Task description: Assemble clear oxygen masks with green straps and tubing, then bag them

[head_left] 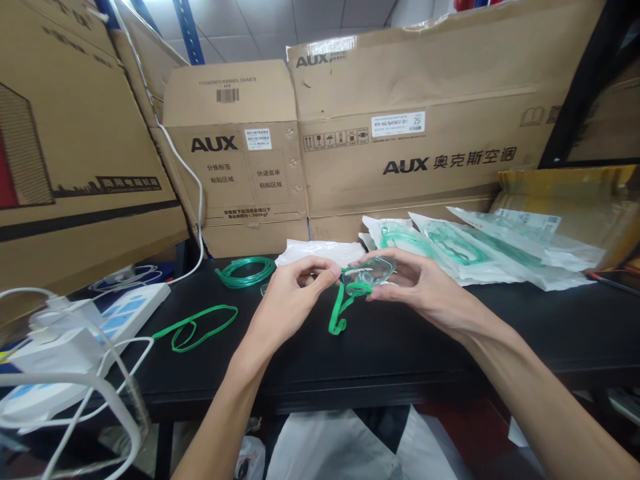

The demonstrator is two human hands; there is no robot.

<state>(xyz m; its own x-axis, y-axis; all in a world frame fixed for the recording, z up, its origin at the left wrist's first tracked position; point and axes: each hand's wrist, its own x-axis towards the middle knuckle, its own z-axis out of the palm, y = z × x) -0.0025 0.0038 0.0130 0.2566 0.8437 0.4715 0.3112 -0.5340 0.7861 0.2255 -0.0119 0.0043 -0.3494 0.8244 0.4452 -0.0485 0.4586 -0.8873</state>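
A clear, green-tinted plastic mask (377, 271) is held above the black table by my right hand (417, 283), its thumb below and fingers above. My left hand (305, 290) pinches the green strap at the mask's left side between thumb and fingers. A green elastic strap (337, 320) hangs down from the mask in a loop. Behind my left hand lies a coil of green tubing (245, 272). Another green strap (207, 313) lies loose on the table to the left. A white wrapper (320, 251) is just behind both hands.
Several clear packets with green tubing (455, 243) lie at the back right of the black table (400, 347). White power strips (133, 313) and tangled cables (113, 400) fill the left side. Large cardboard boxes (345, 160) stand behind; an open yellowish box (610, 207) is at right.
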